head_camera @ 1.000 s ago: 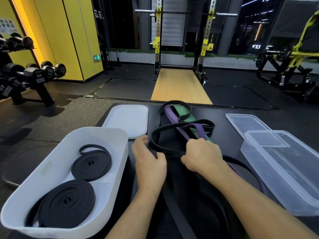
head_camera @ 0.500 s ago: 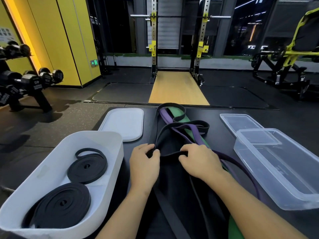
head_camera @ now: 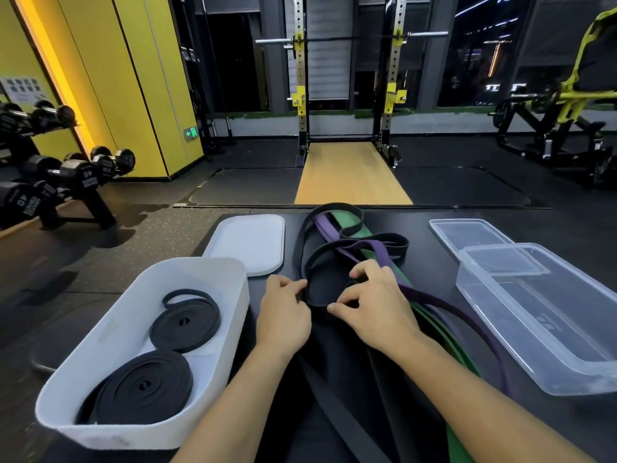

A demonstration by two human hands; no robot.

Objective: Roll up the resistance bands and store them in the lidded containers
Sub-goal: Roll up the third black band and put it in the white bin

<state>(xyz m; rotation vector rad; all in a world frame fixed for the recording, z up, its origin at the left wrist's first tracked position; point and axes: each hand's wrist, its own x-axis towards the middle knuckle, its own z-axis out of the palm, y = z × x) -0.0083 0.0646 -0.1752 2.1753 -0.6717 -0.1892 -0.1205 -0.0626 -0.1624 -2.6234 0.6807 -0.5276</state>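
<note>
A tangle of loose bands lies on the dark table (head_camera: 434, 282): a wide black band (head_camera: 312, 262), a purple band (head_camera: 377, 250) and a green band (head_camera: 347, 222). My left hand (head_camera: 283, 315) pinches the black band at its near bend. My right hand (head_camera: 374, 305) has curled fingers on the same black band, folding its end inward. The white container (head_camera: 140, 275) at the left holds two rolled black bands (head_camera: 185, 324). The clear container (head_camera: 547, 315) at the right holds nothing.
A white lid (head_camera: 248, 242) lies behind the white container. A clear lid (head_camera: 467, 233) lies behind the clear container. Beyond the table are a dumbbell rack (head_camera: 63, 182), a squat rack (head_camera: 347, 95) and a yellow machine (head_camera: 567, 105).
My hands came closer together on the black band, and my right hand opened from a fist into a pinch, curling the band's near end into a small loop.
</note>
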